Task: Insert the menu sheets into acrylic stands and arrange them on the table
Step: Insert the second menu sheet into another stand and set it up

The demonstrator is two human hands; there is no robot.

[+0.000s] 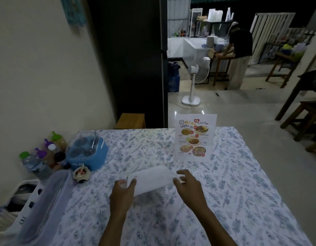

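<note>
An acrylic stand with a printed menu sheet point(195, 137) stands upright near the far edge of the table with the floral cloth point(233, 183). In front of me, a second menu sheet point(152, 180) shows its blank white back and is tilted over the cloth. My left hand point(123, 190) grips its left edge. My right hand point(188, 181) pinches its right edge. Whether a clear stand is around this sheet I cannot tell.
On the left of the table are a blue condiment caddy point(88, 151), several capped bottles point(43, 157), a small sauce cup point(82, 174) and a clear-lidded white basket point(38, 201). Beyond the table stand a wooden stool point(130, 120), a white fan point(193, 84) and a person point(239, 54).
</note>
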